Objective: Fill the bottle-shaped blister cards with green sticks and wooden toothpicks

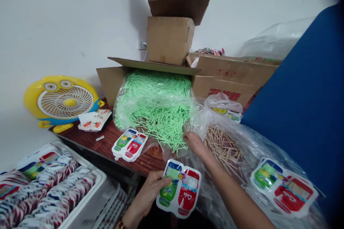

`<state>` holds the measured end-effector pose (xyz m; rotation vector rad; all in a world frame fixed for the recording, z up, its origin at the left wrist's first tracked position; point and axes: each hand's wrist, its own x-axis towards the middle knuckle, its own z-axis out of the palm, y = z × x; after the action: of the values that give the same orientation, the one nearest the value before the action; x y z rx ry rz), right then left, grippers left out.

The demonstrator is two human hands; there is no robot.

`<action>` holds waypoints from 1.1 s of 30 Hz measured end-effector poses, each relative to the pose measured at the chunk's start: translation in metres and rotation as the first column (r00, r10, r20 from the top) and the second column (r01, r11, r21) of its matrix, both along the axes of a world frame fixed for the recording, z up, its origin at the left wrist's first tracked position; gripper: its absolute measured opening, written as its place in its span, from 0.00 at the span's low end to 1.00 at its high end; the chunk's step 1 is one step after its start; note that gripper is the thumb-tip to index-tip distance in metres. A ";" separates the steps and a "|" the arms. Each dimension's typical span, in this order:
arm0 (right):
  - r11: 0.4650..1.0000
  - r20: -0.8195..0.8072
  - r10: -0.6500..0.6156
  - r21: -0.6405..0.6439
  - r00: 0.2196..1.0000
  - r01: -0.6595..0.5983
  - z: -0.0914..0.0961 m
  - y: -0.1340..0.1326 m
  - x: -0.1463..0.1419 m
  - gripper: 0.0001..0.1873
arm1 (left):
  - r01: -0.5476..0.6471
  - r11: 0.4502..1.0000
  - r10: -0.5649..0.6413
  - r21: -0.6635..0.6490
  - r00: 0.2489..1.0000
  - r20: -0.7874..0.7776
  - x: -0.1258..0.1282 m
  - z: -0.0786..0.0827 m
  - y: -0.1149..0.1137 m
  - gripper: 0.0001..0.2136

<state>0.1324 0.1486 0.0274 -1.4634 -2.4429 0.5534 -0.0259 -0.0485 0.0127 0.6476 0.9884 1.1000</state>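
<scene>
My left hand (151,193) is closed on a flat packet (178,188) shaped like two drink bottles, one printed green with Sprite and one red with Cola. The thumb lies across its front. My right hand (195,143) is at the front right edge of a heap of thin green sticks (161,114) spilling from a plastic-lined carton. Its fingers are curled together, and I cannot make out what is between them. To the left on the table lie a few similar packets (130,145). Beside my right forearm is a pile of thin tan sticks (223,145) on clear plastic.
A white crate (100,182) at lower left holds rows of packets. More packets (285,186) lie on plastic at right. A yellow fan (70,102) and a patterned packet (94,120) stand left. Cartons (170,39) are stacked behind; a blue panel (301,107) borders the right.
</scene>
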 end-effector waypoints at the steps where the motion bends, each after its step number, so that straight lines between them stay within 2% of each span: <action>1: 1.000 0.058 0.010 0.013 0.998 -0.011 0.001 0.002 -0.004 0.12 | -0.005 1.000 0.005 -0.008 1.000 0.002 -0.002 0.000 0.000 0.13; 7: 0.995 0.352 0.046 0.071 0.935 -0.076 0.004 0.011 -0.014 0.16 | -0.018 1.000 0.018 0.004 1.000 0.015 -0.010 -0.001 -0.002 0.13; 10: 0.989 0.411 0.080 0.080 0.908 -0.123 0.007 0.011 -0.014 0.15 | -0.025 0.999 0.023 0.024 0.999 0.049 -0.013 -0.002 -0.003 0.12; 13: 0.983 0.393 0.106 0.098 0.913 -0.157 0.015 0.008 -0.011 0.15 | -0.024 0.999 0.022 0.025 0.995 0.098 -0.014 -0.001 -0.003 0.12; 19: 0.979 0.175 0.153 0.104 0.973 -0.173 0.041 -0.005 0.014 0.10 | 0.007 0.999 -0.010 0.042 0.997 0.077 -0.011 0.005 -0.002 0.12; 21: 0.983 0.024 0.174 0.055 0.984 -0.175 0.052 -0.012 0.024 0.11 | 0.012 0.999 -0.014 0.046 0.998 0.056 -0.010 0.005 -0.001 0.12; 22: 0.983 -0.100 0.181 0.000 0.978 -0.182 0.058 -0.017 0.029 0.11 | 0.017 0.999 -0.020 0.046 0.999 0.048 -0.009 0.005 -0.001 0.12; 24: 0.966 -0.382 0.153 -0.136 0.911 -0.219 0.070 -0.028 0.036 0.09 | 0.031 0.998 -0.033 0.049 0.999 0.037 -0.008 0.005 -0.001 0.13; 26: 0.930 -0.561 0.089 -0.249 0.823 -0.270 0.082 -0.040 0.040 0.09 | 0.038 0.997 -0.040 0.060 0.999 0.025 -0.007 0.004 -0.001 0.13; 30: 0.893 -0.589 0.043 -0.339 0.807 -0.295 0.098 -0.054 0.044 0.09 | 0.047 0.996 -0.048 0.081 0.999 0.008 -0.007 0.004 -0.002 0.13; 33: 0.900 -0.583 0.058 -0.321 0.810 -0.295 0.099 -0.055 0.044 0.09 | 0.057 0.995 -0.058 0.080 0.998 0.014 -0.007 0.004 -0.002 0.13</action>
<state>0.1763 0.0931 0.1263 -0.9728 -2.0591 1.3800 -0.0327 -0.0501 0.0165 0.7261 0.9101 1.0967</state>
